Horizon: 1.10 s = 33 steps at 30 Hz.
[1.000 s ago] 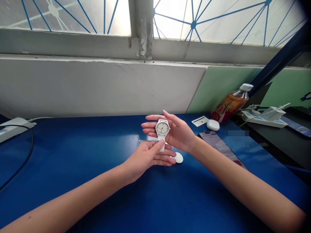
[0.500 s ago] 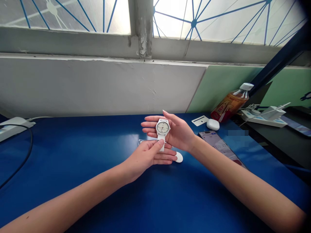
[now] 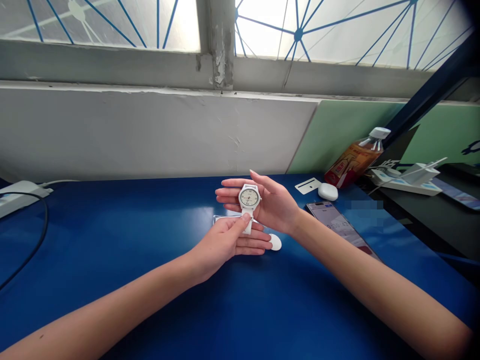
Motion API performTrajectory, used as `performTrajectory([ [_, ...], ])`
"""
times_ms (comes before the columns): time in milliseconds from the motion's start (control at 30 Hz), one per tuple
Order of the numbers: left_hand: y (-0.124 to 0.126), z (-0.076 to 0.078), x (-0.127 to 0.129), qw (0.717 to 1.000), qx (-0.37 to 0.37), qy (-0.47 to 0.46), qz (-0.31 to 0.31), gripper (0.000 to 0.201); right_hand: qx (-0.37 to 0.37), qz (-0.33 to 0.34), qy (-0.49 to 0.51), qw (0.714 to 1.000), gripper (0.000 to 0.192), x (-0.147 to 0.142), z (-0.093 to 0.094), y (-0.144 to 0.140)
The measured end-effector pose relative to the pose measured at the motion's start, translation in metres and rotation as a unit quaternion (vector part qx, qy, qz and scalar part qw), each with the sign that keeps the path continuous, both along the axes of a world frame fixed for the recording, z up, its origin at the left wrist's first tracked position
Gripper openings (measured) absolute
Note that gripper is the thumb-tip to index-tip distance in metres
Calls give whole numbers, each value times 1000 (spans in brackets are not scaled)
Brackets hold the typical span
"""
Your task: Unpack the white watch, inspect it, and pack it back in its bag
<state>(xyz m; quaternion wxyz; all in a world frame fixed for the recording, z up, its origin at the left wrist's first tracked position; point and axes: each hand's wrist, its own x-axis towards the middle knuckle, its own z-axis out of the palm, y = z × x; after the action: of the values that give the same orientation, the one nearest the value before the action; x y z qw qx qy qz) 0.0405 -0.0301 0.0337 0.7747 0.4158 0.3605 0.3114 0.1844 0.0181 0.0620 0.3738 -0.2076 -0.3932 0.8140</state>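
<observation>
A white wristwatch [image 3: 249,197] with a round pale dial faces up above the table. My left hand [image 3: 221,235] pinches its white strap between thumb and fingers, the other fingers stretched out to the right. Behind the watch lies my right hand [image 3: 275,202], palm up and open, its fingers pointing left under the dial. Whether the watch case rests on those fingers I cannot tell. Past my left fingertips a white round disc [image 3: 276,242] is partly covered. A clear flat piece [image 3: 216,218], mostly hidden, shows behind my left hand.
Right of my hands, a phone [image 3: 337,225], a white earbud case [image 3: 328,192] and a white card [image 3: 307,186] lie on the blue table [image 3: 123,215]. A tilted drink bottle [image 3: 354,160] leans near a power strip [image 3: 407,181]. Another power strip [image 3: 22,195] and black cable [image 3: 45,230] are left.
Almost nothing differs. The watch and both hands sit very slightly farther left in view, along with a small shift of the whole scene.
</observation>
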Motion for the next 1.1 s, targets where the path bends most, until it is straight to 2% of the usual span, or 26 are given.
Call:
performTrajectory([
  [400,-1,4,-2,999,25,-10,-28,42,-7,-3,-20,1000,45,1,4,-2],
  [567,0,8,-3,998,61,4,-10,41,81,-36,-79,993,36,3,7,-1],
  [700,1,10,-6,986,155,45,25,38,188,-143,-164,958,27,15,5,-7],
  [800,4,8,-11,954,268,116,71,34,225,-205,-184,935,25,30,-2,-23],
  [900,6,6,-16,888,384,237,91,29,203,-211,-223,930,31,43,-13,-46],
  [1000,5,4,-19,817,490,298,69,25,193,-201,-224,934,39,49,-22,-63],
  [1100,2,1,-19,769,555,314,37,23,213,-185,-238,929,36,48,-25,-70],
])
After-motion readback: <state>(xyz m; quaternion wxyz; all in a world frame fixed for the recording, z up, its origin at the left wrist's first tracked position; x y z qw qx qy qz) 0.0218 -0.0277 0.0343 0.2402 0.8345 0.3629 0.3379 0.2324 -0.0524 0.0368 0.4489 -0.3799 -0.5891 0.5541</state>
